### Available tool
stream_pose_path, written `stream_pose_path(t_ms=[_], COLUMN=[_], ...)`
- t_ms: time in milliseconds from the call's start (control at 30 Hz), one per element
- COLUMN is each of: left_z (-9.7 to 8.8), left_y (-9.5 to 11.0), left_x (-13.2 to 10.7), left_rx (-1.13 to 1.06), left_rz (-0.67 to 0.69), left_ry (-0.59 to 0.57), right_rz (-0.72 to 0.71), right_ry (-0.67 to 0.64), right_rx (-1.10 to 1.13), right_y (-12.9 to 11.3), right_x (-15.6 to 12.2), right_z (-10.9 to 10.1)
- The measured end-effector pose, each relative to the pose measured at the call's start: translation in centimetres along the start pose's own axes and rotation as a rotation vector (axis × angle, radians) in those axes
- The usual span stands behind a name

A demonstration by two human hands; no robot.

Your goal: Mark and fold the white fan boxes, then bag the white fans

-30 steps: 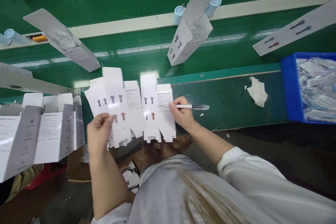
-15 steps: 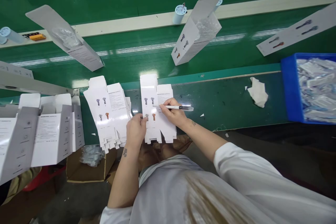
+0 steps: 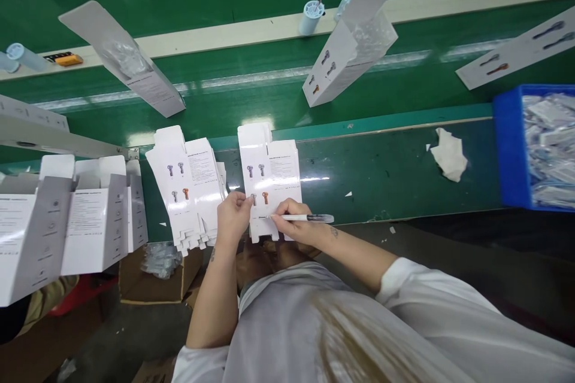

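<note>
Looking down over a long green conveyor belt (image 3: pixel 251 96) across the top, with a darker desk (image 3: pixel 386 173) running along its near edge. Off to the right on the desk, a blue bin (image 3: pixel 505 149) full of clear-wrapped packets. Over on the far left, a big pile of grey-and-white sleeves (image 3: pixel 76 221) fanned out flat. Up on the belt, two opened boxes lying tilted: a left box (image 3: pixel 121 60) and a right box (image 3: pixel 350 48) with small coloured icons on its side, plus a long flat strip (image 3: pixel 516 57) by the right edge. Down below the desk edge, a brown cardboard box (image 3: pixel 153 281).

Dead centre on the desk, a flat carton (image 3: pixel 274 167) lying face up, just beside a carton stack (image 3: pixel 191 185) of the same print on its left, with a thin gap between. Pinning the flat carton with the left hand (image 3: pixel 233 215): fingers loosely curled, gripping nothing, just fingertips pressing next to the printed icons. Clamping a pen (image 3: pixel 309 218) in the right hand (image 3: pixel 294 227), closed tight round it, tip down on the carton's lower part near the bottom edge.

Further right on the desk, a crumpled white scrap (image 3: pixel 449 155), well apart from everything. Tiny stuff last: a pale blue spool (image 3: pixel 311 17) standing on the belt just left of the right box.
</note>
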State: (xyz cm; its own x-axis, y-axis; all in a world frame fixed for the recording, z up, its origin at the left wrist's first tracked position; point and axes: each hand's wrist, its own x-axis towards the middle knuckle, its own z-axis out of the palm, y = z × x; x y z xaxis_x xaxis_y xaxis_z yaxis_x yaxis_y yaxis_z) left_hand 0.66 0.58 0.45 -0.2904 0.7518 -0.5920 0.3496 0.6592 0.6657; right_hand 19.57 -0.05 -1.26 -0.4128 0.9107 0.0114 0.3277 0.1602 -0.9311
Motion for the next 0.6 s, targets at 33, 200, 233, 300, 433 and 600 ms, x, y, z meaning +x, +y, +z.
stream_pose_path(t_ms=[33, 200, 233, 300, 433, 600], left_z=[0.1, 0.0, 0.0, 0.1, 0.4, -2.0], left_y=[0.0, 0.2, 0.2, 0.1, 0.0, 1.0], left_x=[0.0, 0.0, 0.0, 0.0, 0.1, -0.8], left_rx=[0.002, 0.048, 0.054, 0.061, 0.046, -0.234], left_rz=[-0.004, -0.012, -0.012, -0.011, -0.001, -0.094], left_ry=[-0.004, -0.005, -0.005, -0.004, 0.001, -0.094], right_rz=[0.015, 0.037, 0.034, 0.024, 0.019, 0.051], right_ry=[0.003, -0.011, -0.022, -0.032, -0.032, 0.111], right_rx=[0.0, -0.004, -0.008, -0.013, 0.004, 0.196], right_y=[0.2, 0.8, 0.9, 0.8, 0.8, 0.5], right_x=[0.0, 0.3, 0.4, 0.4, 0.4, 0.7], right_z=[0.2, 0.4, 0.4, 0.4, 0.6, -0.4])
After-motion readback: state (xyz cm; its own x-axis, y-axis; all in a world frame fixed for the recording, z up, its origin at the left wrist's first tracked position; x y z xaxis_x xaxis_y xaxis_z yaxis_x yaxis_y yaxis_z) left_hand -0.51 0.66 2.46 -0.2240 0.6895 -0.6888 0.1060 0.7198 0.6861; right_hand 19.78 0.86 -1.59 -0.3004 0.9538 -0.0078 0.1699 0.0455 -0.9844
